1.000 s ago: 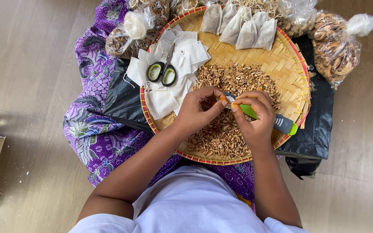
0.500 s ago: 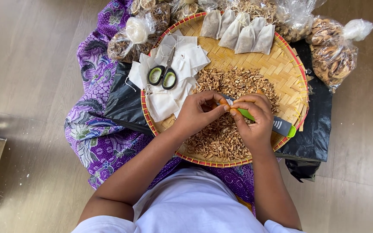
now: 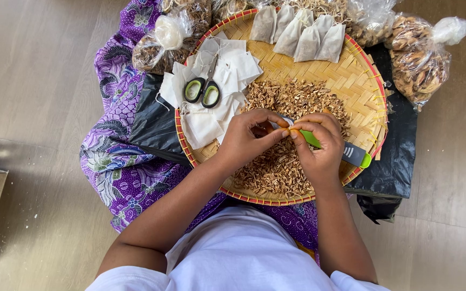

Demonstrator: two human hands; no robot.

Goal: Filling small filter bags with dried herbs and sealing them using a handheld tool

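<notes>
Scissors point(image 3: 203, 90) on pouches point(image 3: 217, 91), in tray point(image 3: 362, 86)

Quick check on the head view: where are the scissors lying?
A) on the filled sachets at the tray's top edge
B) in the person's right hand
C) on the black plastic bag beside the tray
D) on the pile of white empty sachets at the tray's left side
D: the scissors with green-lined black handles lie on the white empty sachets at the left of the woven tray, apart from both hands.
</notes>
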